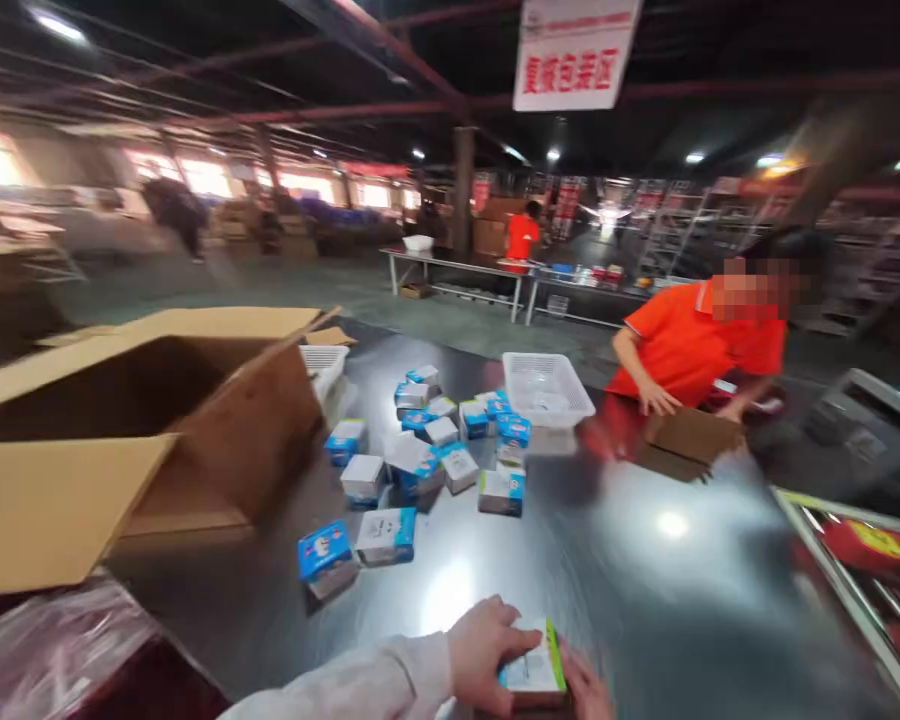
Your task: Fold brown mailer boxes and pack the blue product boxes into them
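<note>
Head view: left hand (487, 650) grasps the small carton (534, 668) at the lower edge of the frame, fingers bent over its left side and top. Right hand (586, 684) is positioned along the right side of the same unit; blur and the frame edge hide its grip, so its closure cannot be determined. The held unit shows a white top face with a green strip on its right edge. Loose cartons (362, 476), white and blue, lie scattered on the dark tabletop (570, 560), beyond the hands and to their left. A white basket (547, 388) stands just beside the far right of this group. A large cardboard box (247, 430), flaps open, occupies the left side. Across the tabletop at right, a person in an orange shirt (682, 345) has both hands on a piece of brown cardboard (690, 438)
</note>
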